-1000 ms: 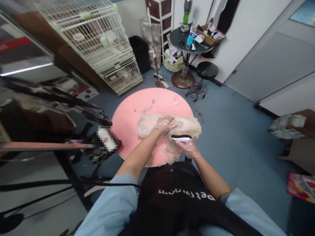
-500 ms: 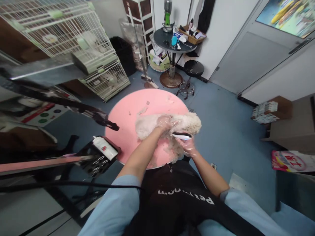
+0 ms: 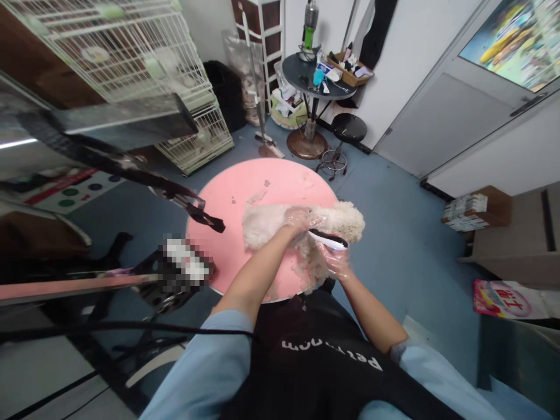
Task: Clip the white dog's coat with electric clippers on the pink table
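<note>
The white furry animal (image 3: 265,224) lies across the middle and right of the pink table (image 3: 258,175), its curlier end reaching past the table's right rim. The left hand (image 3: 301,219) rests on its body (in a thin clear glove (image 3: 295,218), like the other); I cannot tell whether those fingers pinch or merely press. The right hand (image 3: 333,261) has its fingers wrapped around a black-and-white clipper (image 3: 329,240) over the table's near right side. The animal should feel soft and pliant, best steadied by a broad palm; the clipper, probably light, rigid and smooth, by its handle.
</note>
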